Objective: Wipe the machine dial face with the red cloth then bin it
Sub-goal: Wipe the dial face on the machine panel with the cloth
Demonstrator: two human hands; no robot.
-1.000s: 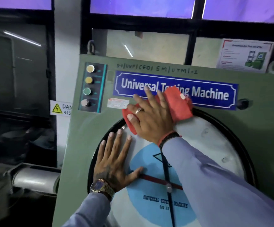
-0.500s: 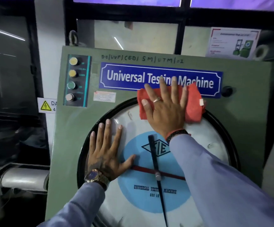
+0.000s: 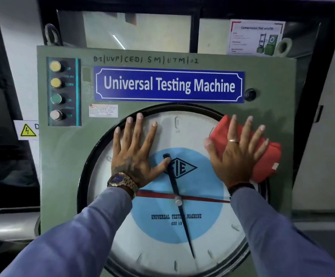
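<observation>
My right hand [image 3: 237,154] lies flat, fingers spread wide, pressing the folded red cloth [image 3: 262,154] against the upper right edge of the dial face [image 3: 182,132]; part of the cloth overlaps the black rim and the green panel [image 3: 66,156] beyond it. My left hand [image 3: 134,152] is also open and flat, palm on the glass at the dial's upper left edge, its thumb touching the tip of the black pointer [image 3: 179,208]. A wristwatch [image 3: 120,179] sits on my left wrist. Above the dial, the blue nameplate [image 3: 168,84] reads "Universal Testing Machine".
</observation>
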